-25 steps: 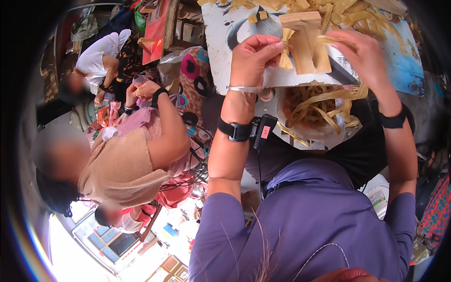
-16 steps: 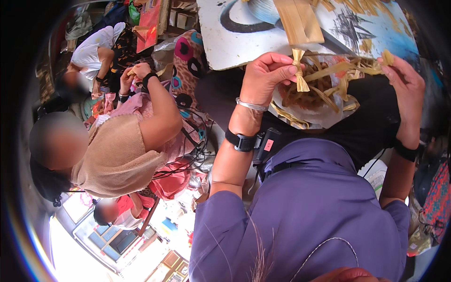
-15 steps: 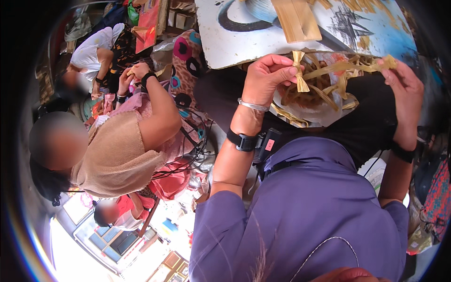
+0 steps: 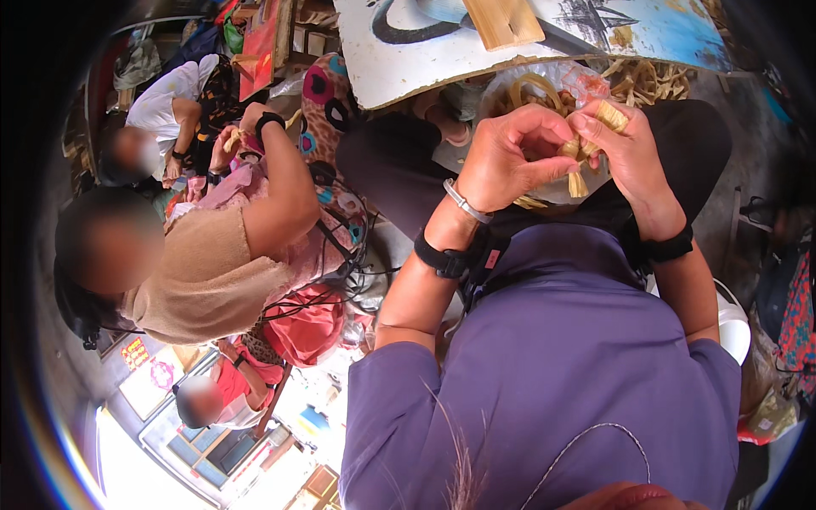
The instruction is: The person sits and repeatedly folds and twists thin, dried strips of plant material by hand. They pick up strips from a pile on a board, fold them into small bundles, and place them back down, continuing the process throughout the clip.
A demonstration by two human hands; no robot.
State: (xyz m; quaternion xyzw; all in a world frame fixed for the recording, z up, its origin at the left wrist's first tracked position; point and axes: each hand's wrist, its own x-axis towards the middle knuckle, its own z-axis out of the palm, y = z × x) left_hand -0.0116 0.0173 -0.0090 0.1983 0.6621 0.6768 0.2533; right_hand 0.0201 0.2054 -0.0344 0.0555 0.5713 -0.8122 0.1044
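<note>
My left hand (image 4: 523, 157) and my right hand (image 4: 629, 161) meet just below the board's near edge, fingers closed on a straw-coloured strip bundle (image 4: 577, 184). The bundle is a flat, pleated strip pinched in the middle like a bow. One flared end hangs below the fingertips. A folded, ribbed part (image 4: 610, 117) rises between the right thumb and fingers. My left thumb and index finger press at the bundle's middle; the exact grip is partly hidden. Beneath my hands, a clear plastic bag (image 4: 501, 92) holds more loose yellowish strips (image 4: 534, 85).
A white board (image 4: 374, 72) with blue and black paint spans the far side; a flat wooden piece (image 4: 503, 21) lies on it. Dry strips (image 4: 650, 81) are heaped beyond the bag. At left a co-worker in a brown top (image 4: 204, 280) handles a similar strip. A white bucket (image 4: 733, 327) stands right.
My right hand has come in from the far right, where it held a strip stretched out, and now meets my left hand at the bundle. The board sits higher in view.
</note>
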